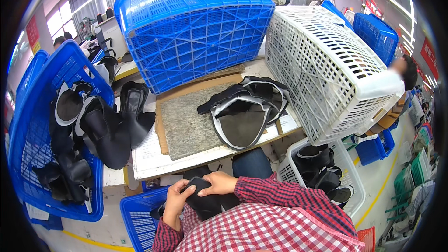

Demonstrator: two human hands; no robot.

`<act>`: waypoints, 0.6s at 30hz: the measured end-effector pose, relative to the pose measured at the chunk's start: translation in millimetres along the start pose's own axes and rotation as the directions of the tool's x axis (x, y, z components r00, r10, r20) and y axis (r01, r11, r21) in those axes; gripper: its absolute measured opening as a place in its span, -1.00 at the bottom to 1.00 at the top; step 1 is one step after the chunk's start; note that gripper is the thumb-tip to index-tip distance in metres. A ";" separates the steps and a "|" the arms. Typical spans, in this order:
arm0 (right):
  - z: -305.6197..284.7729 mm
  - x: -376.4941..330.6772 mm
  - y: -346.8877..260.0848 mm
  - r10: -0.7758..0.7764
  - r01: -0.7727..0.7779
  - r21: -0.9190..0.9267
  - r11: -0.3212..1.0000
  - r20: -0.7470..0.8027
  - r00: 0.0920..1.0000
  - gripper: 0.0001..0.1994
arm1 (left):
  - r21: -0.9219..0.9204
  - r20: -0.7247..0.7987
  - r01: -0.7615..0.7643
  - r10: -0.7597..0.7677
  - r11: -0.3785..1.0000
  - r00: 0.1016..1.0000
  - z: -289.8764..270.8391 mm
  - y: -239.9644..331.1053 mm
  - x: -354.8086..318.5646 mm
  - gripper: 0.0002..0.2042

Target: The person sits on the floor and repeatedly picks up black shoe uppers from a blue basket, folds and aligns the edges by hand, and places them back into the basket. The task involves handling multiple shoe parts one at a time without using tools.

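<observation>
Close to my body, below the table edge, a black shoe upper (206, 204) is held between both hands. My left hand (175, 199) grips its left side, thumb pressed on the dark top edge. My right hand (219, 183) pinches the same edge from the right, its thumb near the left one. The lower part of the upper lies against my checked apron (252, 226). More black uppers with white-edged linings (240, 123) rest on a grey stone slab (186, 126) in front of me.
A blue basket (56, 200) at left is heaped with black uppers (100, 128), some spilling onto the table. Blue (196, 37) and white (322, 65) crates lie tipped at the table's back. A white basket (359, 182) at right and a blue basket (135, 214) below hold black pieces.
</observation>
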State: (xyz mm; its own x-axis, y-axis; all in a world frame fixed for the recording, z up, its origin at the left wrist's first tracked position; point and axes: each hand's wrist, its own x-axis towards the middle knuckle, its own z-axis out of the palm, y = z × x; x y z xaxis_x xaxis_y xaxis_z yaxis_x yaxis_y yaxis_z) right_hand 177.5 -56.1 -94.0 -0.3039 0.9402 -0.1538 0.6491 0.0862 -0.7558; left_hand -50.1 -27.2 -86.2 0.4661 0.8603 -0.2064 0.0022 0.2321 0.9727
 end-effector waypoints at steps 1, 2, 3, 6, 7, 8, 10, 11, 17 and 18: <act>-0.1 -2.5 4.9 -0.020 0.020 0.021 1.000 -0.013 1.000 -0.35 | -0.004 0.001 0.009 -0.009 1.000 1.000 3.7 0.0 0.3 -0.93; -0.3 -4.6 9.6 -0.030 0.031 0.045 0.999 -0.019 0.999 -0.36 | 0.001 0.010 -0.007 0.007 1.000 1.000 6.5 0.4 1.3 -0.93; -0.2 -6.9 14.0 -0.037 0.038 0.074 0.997 -0.017 0.999 -0.37 | 0.010 0.017 -0.008 0.008 1.000 1.000 9.7 0.2 2.1 -0.94; -0.8 -11.0 25.2 -0.054 0.054 0.081 0.995 -0.012 0.998 -0.48 | 0.046 0.031 0.006 -0.007 0.999 0.999 17.2 0.4 6.4 -0.94; -1.1 -11.1 28.0 -0.031 0.031 0.093 0.995 0.001 1.000 -0.50 | 0.063 0.020 0.010 -0.012 0.998 1.000 19.5 0.5 7.9 -0.94; -1.4 -13.0 30.9 -0.053 0.054 0.163 0.985 -0.005 0.999 -0.54 | 0.120 -0.002 0.020 -0.020 0.993 1.000 21.5 0.6 9.1 -0.93; -2.4 -13.6 35.5 -0.031 0.031 0.200 0.979 -0.002 1.000 -0.55 | 0.149 -0.005 0.000 0.000 0.989 1.000 25.5 0.7 10.7 -0.92; -3.2 -13.5 37.3 -0.016 0.011 0.241 0.971 0.015 1.000 -0.55 | 0.171 -0.018 -0.001 0.005 0.985 1.000 27.3 0.9 11.3 -0.92; -6.0 -12.6 40.9 0.010 -0.028 0.317 0.948 0.060 0.998 -0.57 | 0.186 -0.040 0.022 -0.014 0.982 0.999 31.0 5.1 12.6 -0.88; -5.8 -12.5 40.7 -0.002 -0.011 0.317 0.948 0.039 0.999 -0.57 | 0.176 -0.025 0.008 -0.003 0.984 1.000 30.8 5.6 13.1 -0.88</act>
State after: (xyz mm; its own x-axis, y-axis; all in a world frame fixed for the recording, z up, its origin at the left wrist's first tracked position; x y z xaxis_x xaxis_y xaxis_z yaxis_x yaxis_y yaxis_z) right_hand 211.8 -62.5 -119.1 -0.3322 0.9263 -0.1775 0.3977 -0.0331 -0.9169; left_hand -16.7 -28.6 -80.2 0.4439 0.8706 -0.2121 0.1616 0.1551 0.9746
